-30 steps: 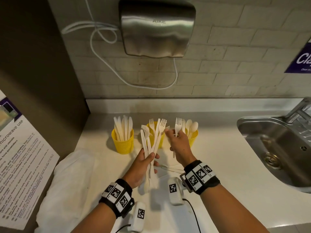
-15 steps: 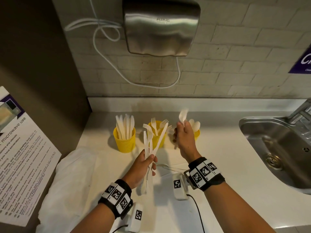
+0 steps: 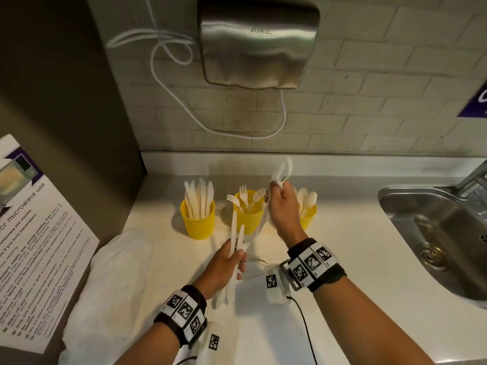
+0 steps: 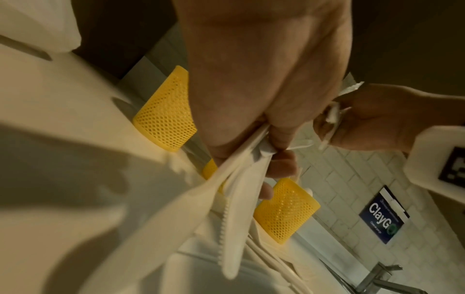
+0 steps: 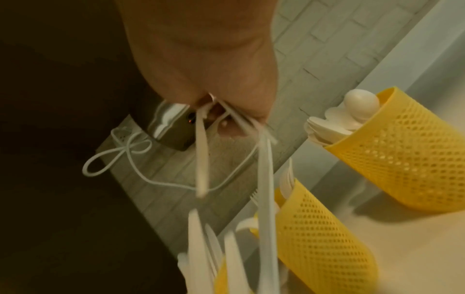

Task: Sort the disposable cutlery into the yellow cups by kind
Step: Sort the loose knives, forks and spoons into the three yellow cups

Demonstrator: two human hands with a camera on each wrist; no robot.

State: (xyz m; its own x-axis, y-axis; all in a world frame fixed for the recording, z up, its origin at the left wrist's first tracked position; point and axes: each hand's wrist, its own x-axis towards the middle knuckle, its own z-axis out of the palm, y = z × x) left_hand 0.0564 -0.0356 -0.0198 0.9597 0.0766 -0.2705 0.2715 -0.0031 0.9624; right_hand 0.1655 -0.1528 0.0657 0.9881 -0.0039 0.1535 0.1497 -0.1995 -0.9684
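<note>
Three yellow mesh cups stand in a row on the white counter: the knife cup (image 3: pixel 198 223), the fork cup (image 3: pixel 249 218) and the spoon cup (image 3: pixel 308 216). My left hand (image 3: pixel 235 255) grips a small bundle of white plastic cutlery (image 3: pixel 234 227) in front of the fork cup; a serrated knife (image 4: pixel 227 228) shows in it. My right hand (image 3: pixel 277 185) is raised between the fork and spoon cups and pinches a few blurred white pieces (image 3: pixel 284 171). Their long handles (image 5: pixel 265 179) hang down beside the fork cup (image 5: pixel 322 238). The spoon cup (image 5: pixel 407 159) stands further right.
A steel sink (image 3: pixel 432 233) lies at the right, a hand dryer (image 3: pixel 258 43) with a white cable hangs on the tiled wall. A white cloth (image 3: pixel 110 291) covers the counter's left side beside a microwave notice (image 3: pixel 34 233). Loose white pieces (image 3: pixel 268 262) lie under my hands.
My right hand rose from beside the spoon cup and now holds several pieces higher up. The fork heads that stood in my left hand's bundle are gone from it.
</note>
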